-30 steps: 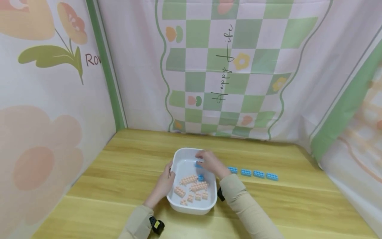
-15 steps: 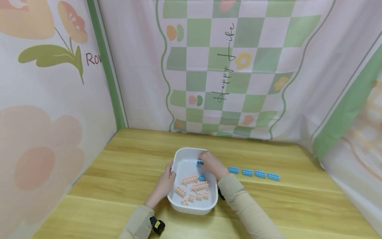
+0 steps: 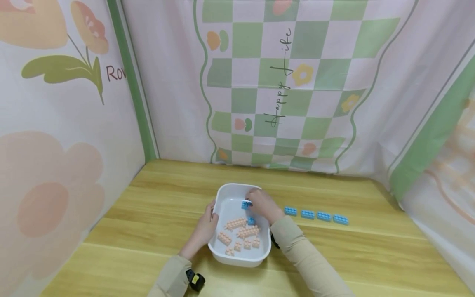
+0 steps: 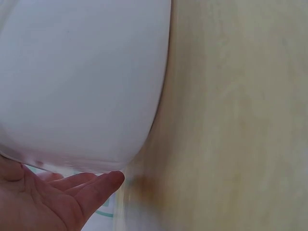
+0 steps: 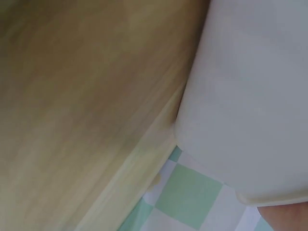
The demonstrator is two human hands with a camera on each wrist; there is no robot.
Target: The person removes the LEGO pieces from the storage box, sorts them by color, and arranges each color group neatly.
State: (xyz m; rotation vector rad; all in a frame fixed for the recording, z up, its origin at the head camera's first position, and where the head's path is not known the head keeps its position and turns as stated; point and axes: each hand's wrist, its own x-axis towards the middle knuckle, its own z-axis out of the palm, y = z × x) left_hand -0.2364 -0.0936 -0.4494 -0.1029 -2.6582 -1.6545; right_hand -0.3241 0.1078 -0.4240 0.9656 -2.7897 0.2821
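A white plastic tub (image 3: 225, 256) stands on the wooden table. My left hand (image 3: 206, 225) holds it by its left wall, thumb over the rim and fingers along the outside; the left wrist view shows the fingers (image 4: 103, 190) against the wall. Reaching over the tub's right side, my right hand (image 3: 261, 204) pinches a blue building brick (image 3: 246, 204) near the back, its fingertips partly hidden. Another small blue brick (image 3: 251, 221) lies in the tub beside several peach bricks (image 3: 248, 232), long and short. The right wrist view mostly catches the tub's outer wall (image 5: 250, 96).
Several blue bricks (image 3: 307, 214) lie in a row on the table, right of the tub. The wooden table (image 3: 156, 206) ends at a checkered curtain (image 3: 274, 103) behind. Printed fabric hangs at the left and right.
My right hand has moved slightly in at the back of the tub, and the blue brick at its fingertips has turned and shifted a little. The left hand stays on the tub.
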